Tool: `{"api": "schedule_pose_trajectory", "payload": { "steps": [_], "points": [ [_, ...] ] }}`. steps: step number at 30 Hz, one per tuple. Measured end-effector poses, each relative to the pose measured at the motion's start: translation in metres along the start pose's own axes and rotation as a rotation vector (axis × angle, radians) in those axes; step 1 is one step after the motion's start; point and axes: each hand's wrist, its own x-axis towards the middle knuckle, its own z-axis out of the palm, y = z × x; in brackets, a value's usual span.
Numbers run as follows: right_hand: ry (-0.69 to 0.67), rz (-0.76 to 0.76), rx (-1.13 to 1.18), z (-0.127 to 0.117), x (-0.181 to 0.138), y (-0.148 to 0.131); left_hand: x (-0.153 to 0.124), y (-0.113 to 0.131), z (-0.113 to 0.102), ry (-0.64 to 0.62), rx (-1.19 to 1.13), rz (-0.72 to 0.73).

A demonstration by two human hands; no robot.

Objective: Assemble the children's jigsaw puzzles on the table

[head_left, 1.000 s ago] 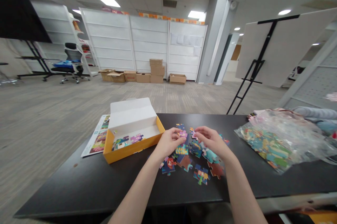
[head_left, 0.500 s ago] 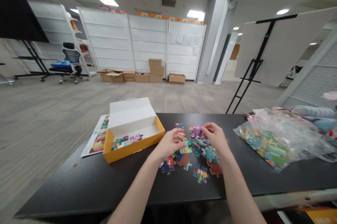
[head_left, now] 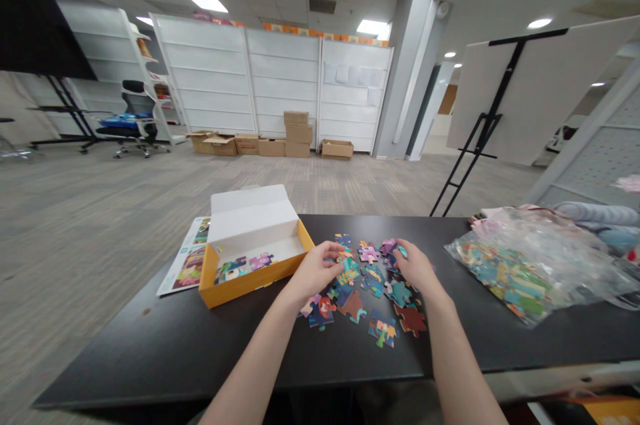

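Note:
Loose jigsaw pieces lie spread on the black table between my hands. My left hand (head_left: 319,266) is at the left of the spread, its curled fingers gripping the edge of a teal puzzle piece (head_left: 349,270). On the other side, my right hand (head_left: 414,266) has its fingertips closed on a puzzle piece with a teal patch (head_left: 403,251), partly hidden by the fingers. A dark purple piece (head_left: 387,246) lies beside those fingertips. Between the hands are a pink-purple piece (head_left: 369,252) and a dark blue piece (head_left: 373,280). Nearer me lie a brown piece (head_left: 411,320) and a multicoloured piece (head_left: 383,330).
An open yellow box (head_left: 256,283) with several pieces inside stands left, its white lid raised. A printed picture sheet (head_left: 183,265) lies beside it. To the right, a clear plastic bag (head_left: 505,275) holds more pieces. Folded fabric (head_left: 597,213) lies behind.
My right hand has shifted slightly right, uncovering the pink-purple piece. My left hand has drawn slightly back to the left, and the teal piece near its fingers has turned and moved up.

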Motion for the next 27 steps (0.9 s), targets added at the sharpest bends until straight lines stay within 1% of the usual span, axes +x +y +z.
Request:
{"api": "schedule_pose_trajectory", "payload": {
  "steps": [3, 6, 8, 9, 11, 13, 14, 16, 19, 22, 25, 27],
  "points": [
    [0.070, -0.116, 0.009, 0.004, 0.000, 0.002, -0.002, 0.001, -0.001, -0.007, 0.061, 0.027],
    [0.139, -0.151, 0.037, 0.002, -0.001, -0.001, -0.005, 0.008, -0.009, -0.071, 0.120, 0.043],
    [0.146, -0.133, 0.060, -0.001, -0.002, -0.006, -0.007, 0.014, -0.019, -0.100, 0.169, 0.055],
    [0.142, -0.122, 0.066, -0.003, -0.003, -0.008, -0.009, 0.017, -0.025, -0.094, 0.195, 0.063],
    [0.122, -0.109, 0.074, -0.007, -0.004, -0.013, -0.011, 0.023, -0.033, -0.046, 0.238, 0.079],
    [0.079, -0.120, 0.088, -0.009, -0.006, -0.018, -0.013, 0.027, -0.035, -0.013, 0.259, 0.085],
    [0.053, -0.132, 0.099, -0.009, -0.007, -0.020, -0.015, 0.028, -0.032, -0.019, 0.265, 0.082],
    [0.010, -0.160, 0.118, -0.008, -0.008, -0.023, -0.019, 0.029, -0.020, -0.080, 0.281, 0.075],
    [-0.012, -0.188, 0.130, -0.006, -0.010, -0.024, -0.025, 0.024, 0.007, -0.222, 0.318, 0.064],
    [-0.020, -0.197, 0.149, -0.006, -0.011, -0.023, -0.026, 0.014, 0.030, -0.317, 0.334, 0.080],
    [-0.025, -0.192, 0.177, -0.006, -0.011, -0.022, -0.026, 0.005, 0.042, -0.342, 0.391, 0.135],
    [-0.025, -0.186, 0.187, -0.007, -0.012, -0.023, -0.026, 0.005, 0.043, -0.296, 0.498, 0.190]
  ]
}}
